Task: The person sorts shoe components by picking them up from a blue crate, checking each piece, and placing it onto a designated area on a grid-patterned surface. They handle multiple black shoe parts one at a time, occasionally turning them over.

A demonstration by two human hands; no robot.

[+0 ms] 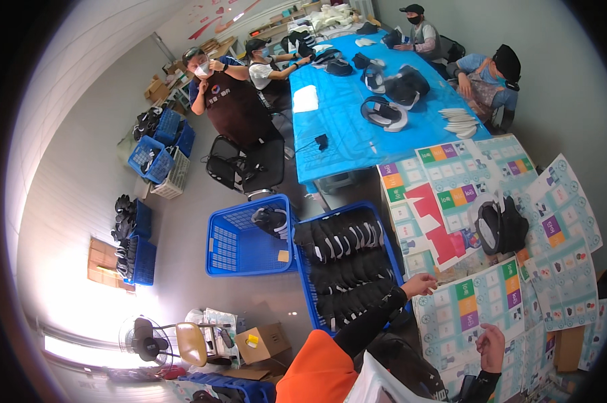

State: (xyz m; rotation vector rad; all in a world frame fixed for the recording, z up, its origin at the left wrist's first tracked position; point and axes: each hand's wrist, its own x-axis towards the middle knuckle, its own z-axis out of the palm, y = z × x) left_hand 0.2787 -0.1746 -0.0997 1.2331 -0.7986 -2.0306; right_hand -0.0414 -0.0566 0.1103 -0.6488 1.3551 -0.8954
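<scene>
My left hand [420, 285] reaches over the near-left edge of a worktable covered with colourful printed sheets [461, 316]. Its fingers are drawn together, and anything between them is too small to make out. To its right and nearer me, my right hand [491, 347] is above the sheets with bent fingers apart and nothing visible in it. Beyond both hands, black-and-grey shoe uppers [501, 225] rest on the sheets, touching neither hand. Left of my left forearm, a blue crate [305, 289] holds rows of black shoe uppers [343, 269] with pale edges.
Another blue crate [233, 265] with a few dark pieces adjoins the full one. A black chair [263, 168] stands behind it. Several masked people sit or stand around a blue-covered table [337, 148] bearing more uppers. At lower left are a fan [145, 339] and cardboard box [263, 342].
</scene>
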